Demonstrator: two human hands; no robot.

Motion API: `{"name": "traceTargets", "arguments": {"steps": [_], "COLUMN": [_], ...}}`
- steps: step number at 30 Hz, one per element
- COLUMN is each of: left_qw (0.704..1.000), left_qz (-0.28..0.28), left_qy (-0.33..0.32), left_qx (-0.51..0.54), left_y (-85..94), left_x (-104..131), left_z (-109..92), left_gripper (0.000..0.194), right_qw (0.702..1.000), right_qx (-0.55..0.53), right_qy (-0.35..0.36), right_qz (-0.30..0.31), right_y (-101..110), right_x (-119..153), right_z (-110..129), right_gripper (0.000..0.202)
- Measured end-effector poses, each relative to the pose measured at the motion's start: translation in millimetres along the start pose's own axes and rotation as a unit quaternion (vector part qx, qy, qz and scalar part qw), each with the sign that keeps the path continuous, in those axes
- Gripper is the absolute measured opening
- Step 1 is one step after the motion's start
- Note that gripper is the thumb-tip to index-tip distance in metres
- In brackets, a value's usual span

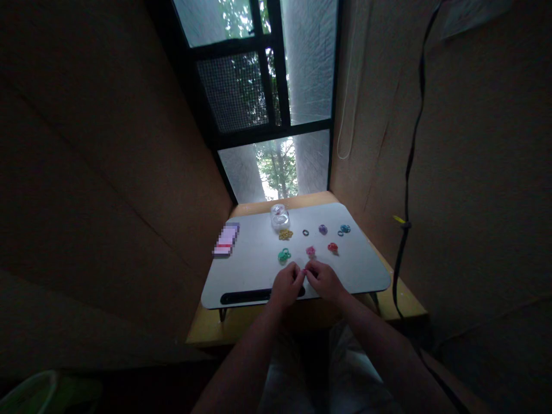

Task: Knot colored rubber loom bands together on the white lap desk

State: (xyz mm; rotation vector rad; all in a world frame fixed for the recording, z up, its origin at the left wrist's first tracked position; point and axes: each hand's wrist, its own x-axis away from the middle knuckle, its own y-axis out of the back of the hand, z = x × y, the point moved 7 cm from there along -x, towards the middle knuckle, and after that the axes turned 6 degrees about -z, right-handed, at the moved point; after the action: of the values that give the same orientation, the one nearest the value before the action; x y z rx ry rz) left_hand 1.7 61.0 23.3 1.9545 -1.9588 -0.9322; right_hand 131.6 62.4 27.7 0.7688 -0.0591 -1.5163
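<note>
My left hand [285, 286] and my right hand [326, 282] meet close above the near part of a white lap table [248, 270]. Both are closed in a pinch, fingertips almost touching, and a small pink band [304, 270] shows between them, partly hidden by the fingers. Just beyond the hands lie a pink bunch of bands [310, 251], a green bunch [284, 255] and a red bunch [332, 248]. Farther back are a yellow bunch [285, 234], a dark ring [306, 233], a purple bunch [323, 229] and a blue bunch [345, 229].
A clear plastic jar [280, 218] stands at the back of the lap table. A blurred phone-like object [226, 240] lies at the left edge. A black slot [245, 296] runs along the front. A black cord [407, 190] hangs at right, and a window [276, 138] is ahead.
</note>
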Motion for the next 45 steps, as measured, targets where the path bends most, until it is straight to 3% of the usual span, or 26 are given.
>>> {"name": "traceTargets", "arguments": {"steps": [6, 11, 15, 45], "left_qw": [0.999, 0.998, 0.997, 1.0], "left_qz": [-0.043, -0.048, -0.055, -0.016], "left_qy": [-0.006, -0.007, -0.002, -0.02], "left_qx": [0.026, 0.048, 0.051, 0.012], "left_y": [4.3, 4.4, 4.9, 1.8], "left_x": [0.0, -0.5, -1.0, -1.0], "left_z": [-0.6, -2.4, -1.4, -3.5], "left_gripper": [0.024, 0.015, 0.019, 0.023], "right_qw": [1.0, 0.999, 0.999, 0.998], "right_qx": [-0.025, -0.025, -0.029, -0.045], "right_qy": [-0.009, -0.011, -0.014, -0.025], "right_qz": [-0.013, -0.018, -0.02, -0.035], "right_y": [0.0, 3.0, 4.0, 3.9], "right_x": [-0.7, -1.4, -1.7, -0.4], "right_z": [-4.1, -1.3, -1.6, -6.8], "right_gripper": [0.014, 0.013, 0.014, 0.008]}}
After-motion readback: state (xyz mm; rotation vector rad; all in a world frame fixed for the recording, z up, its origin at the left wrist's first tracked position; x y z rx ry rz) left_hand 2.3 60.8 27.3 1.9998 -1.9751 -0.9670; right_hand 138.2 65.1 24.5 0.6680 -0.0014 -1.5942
